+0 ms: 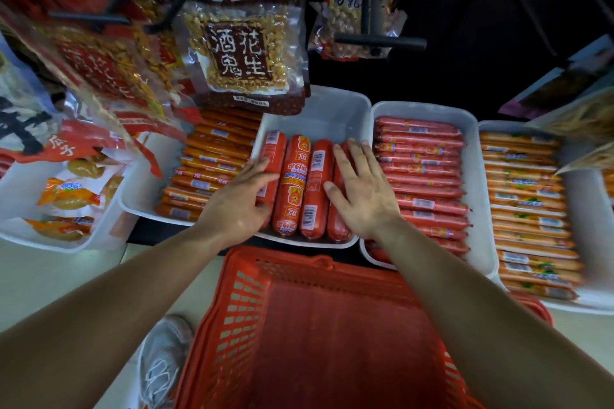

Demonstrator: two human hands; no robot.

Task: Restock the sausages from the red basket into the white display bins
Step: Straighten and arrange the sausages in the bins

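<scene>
Several thick red sausages (294, 183) lie side by side in the middle white display bin (319, 109). My left hand (242, 199) rests against the leftmost sausage, fingers nearly straight along it. My right hand (360, 186) lies flat on the rightmost sausage with its fingers spread. Just below my forearms sits the red basket (325, 335); no sausages show inside it.
A white bin of thin red sausages (422, 183) is to the right, then a bin of orange sticks (528, 209). Left is a bin of orange sausages (206, 169) and a snack bin (66, 202). Peanut bags (242, 53) hang overhead on hooks. A grey shoe (162, 359) shows on the floor.
</scene>
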